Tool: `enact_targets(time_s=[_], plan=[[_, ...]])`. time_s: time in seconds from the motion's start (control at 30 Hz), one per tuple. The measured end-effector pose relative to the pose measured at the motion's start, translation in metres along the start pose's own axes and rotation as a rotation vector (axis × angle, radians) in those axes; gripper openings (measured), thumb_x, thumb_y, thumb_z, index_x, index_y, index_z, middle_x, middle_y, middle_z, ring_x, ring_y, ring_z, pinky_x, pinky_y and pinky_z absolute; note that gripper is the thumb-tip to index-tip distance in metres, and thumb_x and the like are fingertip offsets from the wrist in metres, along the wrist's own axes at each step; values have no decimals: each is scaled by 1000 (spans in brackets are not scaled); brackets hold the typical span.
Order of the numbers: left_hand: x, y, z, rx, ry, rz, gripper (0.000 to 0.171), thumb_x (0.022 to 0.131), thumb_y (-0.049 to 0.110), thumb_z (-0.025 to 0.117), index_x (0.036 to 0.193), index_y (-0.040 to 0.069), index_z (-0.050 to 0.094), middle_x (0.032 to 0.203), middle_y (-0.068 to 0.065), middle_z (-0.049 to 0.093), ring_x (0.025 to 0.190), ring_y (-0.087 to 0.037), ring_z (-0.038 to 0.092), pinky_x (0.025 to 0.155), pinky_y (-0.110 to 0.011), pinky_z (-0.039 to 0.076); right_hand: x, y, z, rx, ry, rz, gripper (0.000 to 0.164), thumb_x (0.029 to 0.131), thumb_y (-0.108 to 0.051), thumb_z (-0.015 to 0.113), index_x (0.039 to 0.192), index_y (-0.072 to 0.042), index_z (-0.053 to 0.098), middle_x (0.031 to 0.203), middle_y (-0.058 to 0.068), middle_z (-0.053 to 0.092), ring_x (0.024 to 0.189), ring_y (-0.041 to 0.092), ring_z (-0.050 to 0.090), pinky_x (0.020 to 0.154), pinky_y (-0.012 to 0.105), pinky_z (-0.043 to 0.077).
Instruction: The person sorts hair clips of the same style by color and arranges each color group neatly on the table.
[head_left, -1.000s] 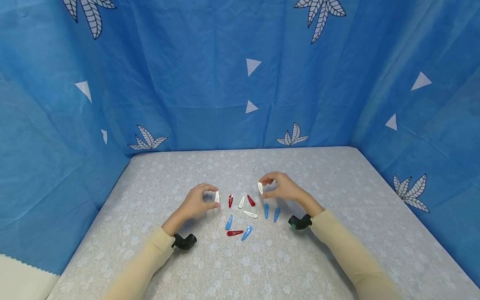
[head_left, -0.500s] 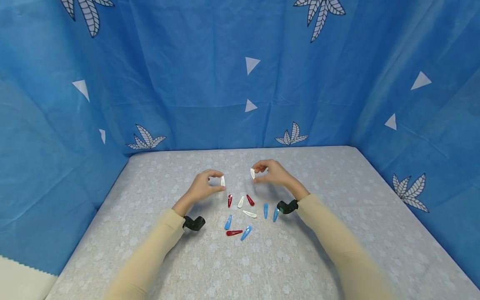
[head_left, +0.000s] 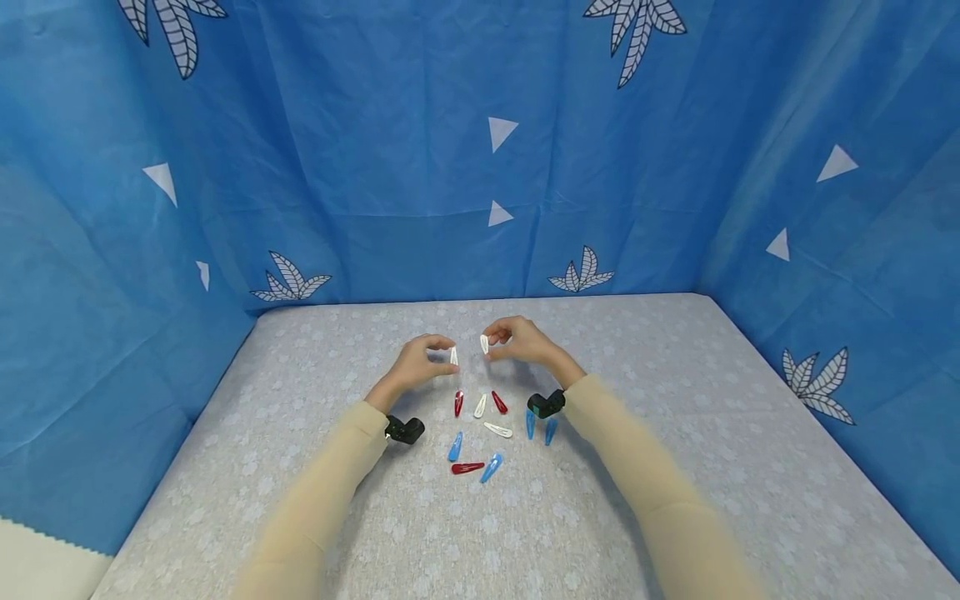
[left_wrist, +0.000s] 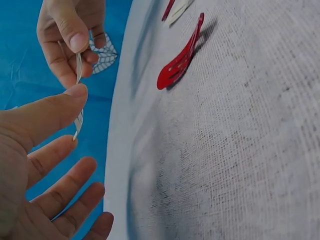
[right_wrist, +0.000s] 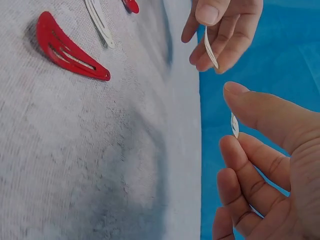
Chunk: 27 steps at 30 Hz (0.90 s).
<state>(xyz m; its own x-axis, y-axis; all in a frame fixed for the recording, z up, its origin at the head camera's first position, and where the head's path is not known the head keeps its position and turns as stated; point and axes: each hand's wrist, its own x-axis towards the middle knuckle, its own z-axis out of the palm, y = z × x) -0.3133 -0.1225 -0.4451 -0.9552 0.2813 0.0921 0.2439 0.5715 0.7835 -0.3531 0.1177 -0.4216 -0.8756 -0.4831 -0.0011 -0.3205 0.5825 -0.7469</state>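
Note:
My left hand [head_left: 422, 362] pinches a white snap hair clip [head_left: 453, 357] on end between thumb and index finger. Facing it, a short gap away, my right hand [head_left: 521, 340] pinches another white hair clip [head_left: 484, 343] the same way. Both clips are held above the far part of the table. In the right wrist view, the right hand's clip [right_wrist: 235, 126] shows between thumb and fingertip, with the left hand's clip [right_wrist: 211, 50] beyond it. Nearer the body lie a red clip [head_left: 458, 404], a white clip [head_left: 480, 406] and another red clip [head_left: 499, 402].
More clips lie on the patterned tablecloth [head_left: 420, 517]: a white one [head_left: 498, 430], a red one [head_left: 468, 468] and several blue ones [head_left: 491, 467]. Two blue clips [head_left: 551, 431] lie below the right wrist. A blue curtain [head_left: 450, 167] stands behind the table and along its sides.
Both hands have moved away from the body and towards each other, each carrying its white clip, so the gap between the clips has narrowed. The clips on the table lie as before.

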Motion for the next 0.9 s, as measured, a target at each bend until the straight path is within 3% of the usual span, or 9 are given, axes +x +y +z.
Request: enact_targets(time_s=[0.47, 0.9], plan=[[13, -7, 9, 12, -7, -68, 51, 80, 19, 81, 126, 4, 64, 132, -19, 59, 123, -36, 54, 103, -49, 45, 18, 8, 22, 5, -42, 59, 41, 79, -17, 82, 116, -6, 68, 100, 6, 69, 86, 15, 60, 75, 27, 49], [14, -15, 16, 100, 37, -28, 49, 76, 24, 85, 119, 8, 70, 124, -14, 63, 112, -33, 53, 95, -48, 44, 19, 11, 32, 2, -81, 73, 39, 79, -15, 82, 115, -6, 69, 97, 6, 66, 82, 14, 57, 69, 23, 47]])
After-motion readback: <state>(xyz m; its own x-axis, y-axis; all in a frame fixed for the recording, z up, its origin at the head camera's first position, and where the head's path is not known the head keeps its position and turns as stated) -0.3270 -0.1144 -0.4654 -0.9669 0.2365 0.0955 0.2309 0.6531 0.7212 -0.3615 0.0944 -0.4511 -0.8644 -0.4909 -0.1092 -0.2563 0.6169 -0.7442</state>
